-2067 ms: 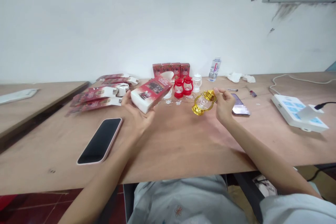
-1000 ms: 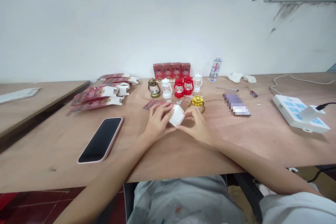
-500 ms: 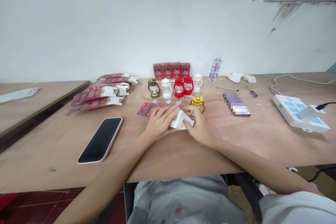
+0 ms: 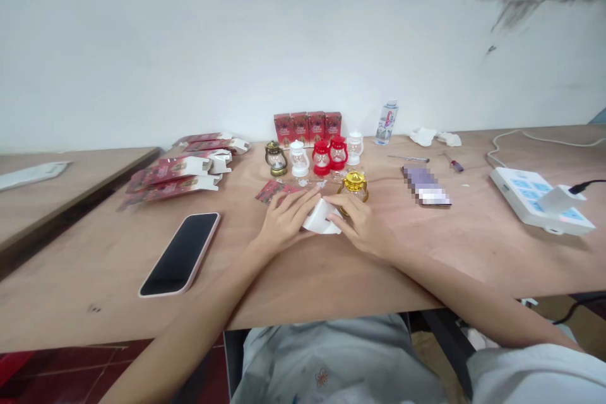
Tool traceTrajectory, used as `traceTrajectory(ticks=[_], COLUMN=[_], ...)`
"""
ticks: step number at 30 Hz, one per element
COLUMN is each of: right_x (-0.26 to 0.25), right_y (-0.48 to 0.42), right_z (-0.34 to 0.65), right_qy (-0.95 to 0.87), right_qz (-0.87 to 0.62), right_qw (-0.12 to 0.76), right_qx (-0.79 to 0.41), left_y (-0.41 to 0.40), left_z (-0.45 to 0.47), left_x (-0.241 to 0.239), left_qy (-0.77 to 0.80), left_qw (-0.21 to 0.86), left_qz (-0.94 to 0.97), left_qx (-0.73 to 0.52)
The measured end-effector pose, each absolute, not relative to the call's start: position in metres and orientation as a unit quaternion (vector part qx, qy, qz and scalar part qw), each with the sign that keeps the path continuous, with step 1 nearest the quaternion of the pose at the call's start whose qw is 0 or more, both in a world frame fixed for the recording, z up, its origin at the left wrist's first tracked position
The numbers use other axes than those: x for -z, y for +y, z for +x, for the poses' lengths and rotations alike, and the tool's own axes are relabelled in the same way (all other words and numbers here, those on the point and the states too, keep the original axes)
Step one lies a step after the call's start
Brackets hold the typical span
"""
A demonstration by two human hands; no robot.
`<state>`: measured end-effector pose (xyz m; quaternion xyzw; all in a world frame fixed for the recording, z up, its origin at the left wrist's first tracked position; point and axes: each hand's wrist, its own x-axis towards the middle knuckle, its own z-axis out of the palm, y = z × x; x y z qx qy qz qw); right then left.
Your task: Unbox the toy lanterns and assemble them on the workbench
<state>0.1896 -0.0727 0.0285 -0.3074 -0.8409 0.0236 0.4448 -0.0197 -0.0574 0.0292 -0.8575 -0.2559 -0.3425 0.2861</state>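
the white-ended carton [image 4: 318, 219] sits between my hands, low over the worktop [image 4: 312, 284]. my left hand [image 4: 283, 222] is curved over it, fingers nearly straight and close together, with a grip underneath that i cannot fully see. my right hand [image 4: 360, 221] is partly closed, thumb and fingers bearing on the end flap.

risk one: in my judgement, thin card may crease or tear if my right thumb pushes while the flap is out of line. risk two: a hard press from the left could bow the walls and spoil the fit.

risk three: the gold hurricane lantern [image 4: 355, 182] stands upright just beyond my right hand; a careless knuckle could topple it. contact cannot be determined. a red printed panel [image 4: 271, 190] shows beyond my left hand; whether it joins the carton is unclear.
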Motion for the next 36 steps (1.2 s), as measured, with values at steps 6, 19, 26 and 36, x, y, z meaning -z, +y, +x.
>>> traceTrajectory(ticks=[6,19,26,36], right_x=[-0.028,-0.028,-0.031,-0.028], right_y=[-0.075,-0.073,-0.077,-0.080], right_z=[0.187,0.191,0.192,0.195], right_qy=[-0.861,-0.873,-0.870,-0.839], right_qz=[-0.286,-0.313,-0.299,-0.268], right_qw=[0.420,0.373,0.392,0.473], right_qx=[-0.008,0.036,0.017,0.025], left_y=[-0.057,-0.057,-0.058,-0.039], left_z=[-0.020,-0.021,-0.023,-0.083], left_x=[-0.029,-0.030,-0.033,-0.066], left_qy=[-0.268,-0.263,-0.287,-0.281], left_qw=[0.274,0.253,0.250,0.310], left_qz=[-0.861,-0.862,-0.864,-0.822], left_qx=[0.336,0.352,0.330,0.385])
